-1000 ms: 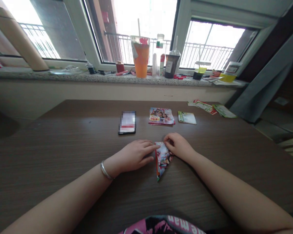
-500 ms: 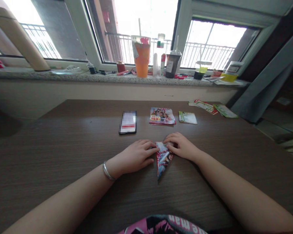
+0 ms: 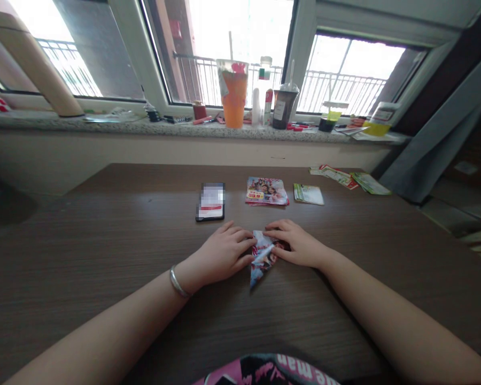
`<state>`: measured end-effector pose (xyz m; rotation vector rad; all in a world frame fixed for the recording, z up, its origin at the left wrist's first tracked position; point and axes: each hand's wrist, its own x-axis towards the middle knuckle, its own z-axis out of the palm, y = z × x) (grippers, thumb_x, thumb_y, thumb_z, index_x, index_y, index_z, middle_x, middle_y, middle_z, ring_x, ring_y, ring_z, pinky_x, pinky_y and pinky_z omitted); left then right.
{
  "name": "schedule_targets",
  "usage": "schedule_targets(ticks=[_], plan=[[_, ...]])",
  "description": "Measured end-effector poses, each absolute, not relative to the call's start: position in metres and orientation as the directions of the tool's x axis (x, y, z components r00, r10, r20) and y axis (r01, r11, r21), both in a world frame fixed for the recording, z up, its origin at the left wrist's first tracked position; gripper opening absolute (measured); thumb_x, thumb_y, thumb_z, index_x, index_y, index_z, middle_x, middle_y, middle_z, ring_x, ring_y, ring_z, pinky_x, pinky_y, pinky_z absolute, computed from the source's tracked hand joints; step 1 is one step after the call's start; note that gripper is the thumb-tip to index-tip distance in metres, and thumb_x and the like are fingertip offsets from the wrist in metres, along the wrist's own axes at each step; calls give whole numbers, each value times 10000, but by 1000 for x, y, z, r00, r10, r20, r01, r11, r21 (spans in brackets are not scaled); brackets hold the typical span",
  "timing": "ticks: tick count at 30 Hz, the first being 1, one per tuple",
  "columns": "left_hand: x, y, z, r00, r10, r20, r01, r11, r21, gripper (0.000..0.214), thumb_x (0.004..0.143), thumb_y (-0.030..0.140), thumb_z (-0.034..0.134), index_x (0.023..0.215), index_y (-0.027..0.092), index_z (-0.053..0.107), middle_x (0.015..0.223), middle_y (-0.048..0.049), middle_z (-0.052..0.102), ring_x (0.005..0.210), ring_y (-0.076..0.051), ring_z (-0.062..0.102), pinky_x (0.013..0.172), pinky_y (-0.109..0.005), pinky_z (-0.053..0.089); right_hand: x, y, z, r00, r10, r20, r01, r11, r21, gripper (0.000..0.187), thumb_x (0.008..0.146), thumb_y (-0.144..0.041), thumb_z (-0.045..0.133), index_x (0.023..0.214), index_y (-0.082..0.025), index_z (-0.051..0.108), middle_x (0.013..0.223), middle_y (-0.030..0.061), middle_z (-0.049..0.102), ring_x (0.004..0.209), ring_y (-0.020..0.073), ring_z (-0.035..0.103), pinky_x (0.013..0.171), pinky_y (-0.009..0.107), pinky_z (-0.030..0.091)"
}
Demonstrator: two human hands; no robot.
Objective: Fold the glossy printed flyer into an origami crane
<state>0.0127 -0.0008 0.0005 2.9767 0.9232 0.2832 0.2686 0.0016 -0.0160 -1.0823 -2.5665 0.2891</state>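
A folded flyer (image 3: 262, 258), printed in blue, white and red, lies on the table as a narrow triangle with its point toward me. My left hand (image 3: 225, 251) holds its left edge, fingertips and thumb against the paper. From the right, my right hand (image 3: 295, 243) has its fingers on the top part and its thumb on the right side, hiding some of that edge. Beyond my hands lies a stack of similar printed flyers (image 3: 266, 191). To the right of the stack is a smaller pile of green-and-white papers (image 3: 308, 194).
A phone (image 3: 210, 202) lies left of the flyer stack. Several colourful leaflets (image 3: 340, 176) are at the table's (image 3: 104, 240) far right corner. On the windowsill (image 3: 124, 127) stand an orange drink cup (image 3: 235, 99), a dark drink cup (image 3: 282, 109) and small bottles.
The folded flyer has shifted slightly left and turned, its point swinging left. My right hand has moved a little left across its top, and my left hand's fingers have spread a little.
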Motion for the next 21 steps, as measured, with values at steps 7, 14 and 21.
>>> schedule_targets(ticks=[7,14,21], plan=[[14,0,3,827,536,167,523,-844,119,348,954,375,465,1255,231,564,1256,-73,582,1147,-250,532,1026,-437,393,260,0,-26,-612,778,142,741,627,-239,536,936,-437,461,1414,-197,441,1502,134,369,1406,286,287,1121,489,312],[10,-3,8,887,430,170,393,-895,212,443,871,353,601,1291,226,539,1324,-86,550,1221,-268,499,1051,-426,385,254,-1,-23,-590,798,119,762,600,-245,534,940,-421,446,1427,-202,421,1528,118,327,1429,286,240,1129,495,305],[9,-4,9,896,419,150,387,-900,202,510,818,377,657,1297,251,536,1345,-101,520,1225,-303,488,1040,-461,389,255,2,-24,-571,808,145,766,588,-261,533,916,-391,504,1390,-148,469,1509,159,348,1417,298,263,1146,486,275]])
